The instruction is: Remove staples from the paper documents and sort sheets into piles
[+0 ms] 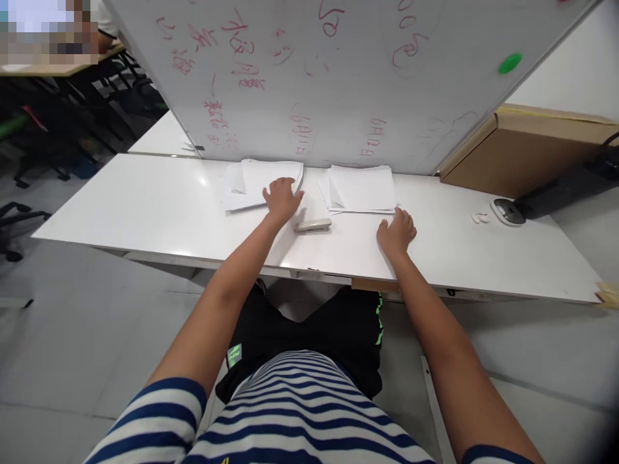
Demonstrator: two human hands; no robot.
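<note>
My left hand (283, 201) rests over the right side of a stack of white paper (268, 174), with its fingers apart and slightly bent. That stack is uneven, and loose sheets stick out at its left. My right hand (397, 233) lies on the desk at the lower right corner of a second stack of white paper (365, 187). Its thumb stands away from the fingers, and nothing shows in its grasp. Between the two hands, a cream-coloured stapler (313, 225) lies on the desk in front of the stacks.
A whiteboard (338, 84) with red writing and a green magnet (510, 63) stands behind the papers on the white desk (145, 206). To the right are a cardboard box (527, 154), a computer mouse (507, 211) and a small white object (480, 218). Other desks and chairs are at far left.
</note>
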